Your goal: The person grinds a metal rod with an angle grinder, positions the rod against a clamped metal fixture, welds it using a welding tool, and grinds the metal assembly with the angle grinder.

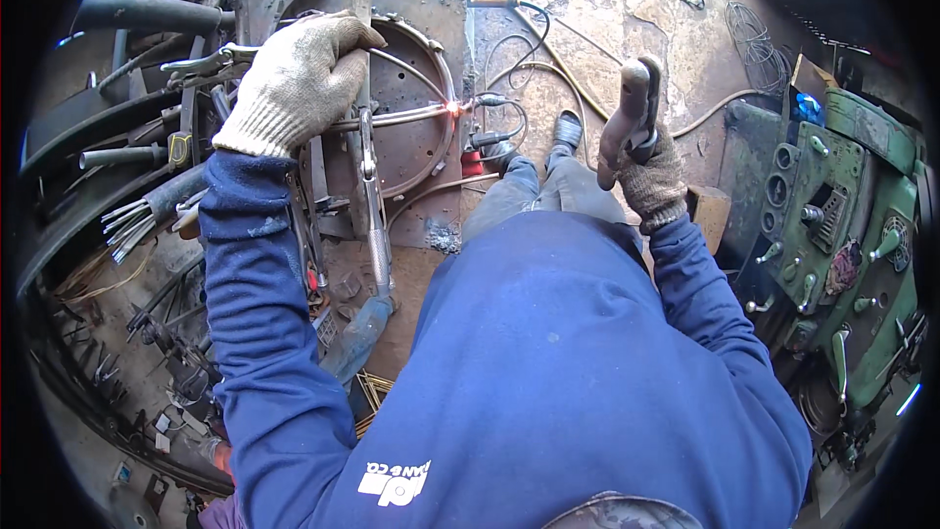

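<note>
My left hand, in a pale knitted glove, is closed around an upright flat metal bar over a steel plate with a round ring on it. Beside the bar, a pair of locking pliers points toward me. Thin rods cross the ring to a spot glowing orange at its right edge. My right hand, also gloved, is raised on the right and closed on a worn brown tool with a rounded end and a curved part; its exact kind is unclear.
A wooden-handled tool with a cable lies beside the plate. Cables trail over the floor. A green machine with levers stands at right. Metal rods, pipes and tools crowd the left. Another person's hand shows lower left.
</note>
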Motion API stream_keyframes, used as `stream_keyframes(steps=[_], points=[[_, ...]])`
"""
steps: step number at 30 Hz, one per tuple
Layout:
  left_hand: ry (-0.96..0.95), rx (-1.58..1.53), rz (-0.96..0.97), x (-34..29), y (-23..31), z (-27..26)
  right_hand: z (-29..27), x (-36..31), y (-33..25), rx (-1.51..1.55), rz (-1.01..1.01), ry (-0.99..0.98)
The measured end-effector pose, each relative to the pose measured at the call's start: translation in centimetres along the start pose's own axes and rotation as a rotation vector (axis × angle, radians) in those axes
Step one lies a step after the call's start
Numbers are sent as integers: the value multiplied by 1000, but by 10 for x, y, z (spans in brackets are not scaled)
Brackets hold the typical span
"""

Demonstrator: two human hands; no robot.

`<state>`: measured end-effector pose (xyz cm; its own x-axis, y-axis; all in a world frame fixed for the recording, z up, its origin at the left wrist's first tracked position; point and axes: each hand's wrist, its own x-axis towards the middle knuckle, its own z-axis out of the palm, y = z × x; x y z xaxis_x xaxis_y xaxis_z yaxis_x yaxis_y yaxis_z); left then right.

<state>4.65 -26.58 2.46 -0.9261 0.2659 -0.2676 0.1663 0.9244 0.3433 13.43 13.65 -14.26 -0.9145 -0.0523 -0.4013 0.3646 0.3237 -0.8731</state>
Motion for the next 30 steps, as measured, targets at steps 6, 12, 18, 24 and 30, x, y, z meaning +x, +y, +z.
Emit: stream_keyframes(steps=[6, 12, 18, 24, 30], points=[[-4, -59, 12, -2, -5, 0, -8, 7, -3, -71, -20, 88], [-24, -40, 33, 0, -8, 0, -25, 10, 12, 9, -140, 229], [-14, -44, 21, -2, -4, 1, -45, 19, 18, -18, -298, 284], [30, -27, 12, -3, -9, 6, -60, 51, -11, 85, -370, 234], [63, -32, -1, -3, -10, 8, -61, 77, -47, 69, -474, 178]])
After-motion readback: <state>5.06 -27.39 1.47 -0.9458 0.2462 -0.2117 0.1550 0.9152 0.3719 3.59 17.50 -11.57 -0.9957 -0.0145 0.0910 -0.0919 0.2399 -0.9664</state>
